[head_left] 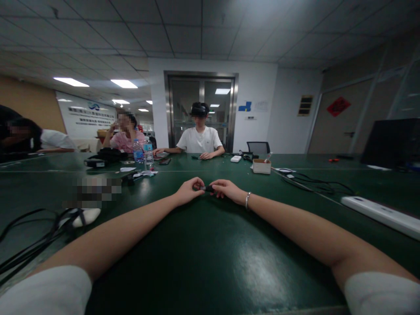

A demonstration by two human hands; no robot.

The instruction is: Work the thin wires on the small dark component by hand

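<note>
A small black object [208, 188] with a lighter grey end is held up over the green table [197, 258]; it is too small to name. My left hand [188, 191] pinches its grey end between curled fingers. On the opposite side, the fingers of my right hand [229, 190] close around its black part. Both hands meet in front of me, a little above the tabletop, and the fingertips partly hide the object. A silver bracelet [247, 200] circles my right wrist.
Black cables [39, 240] lie at the left, and a white power strip [380, 214] at the right. Farther back stand water bottles [148, 151] and a small open box [261, 166]. A person in a white shirt [199, 139] sits opposite.
</note>
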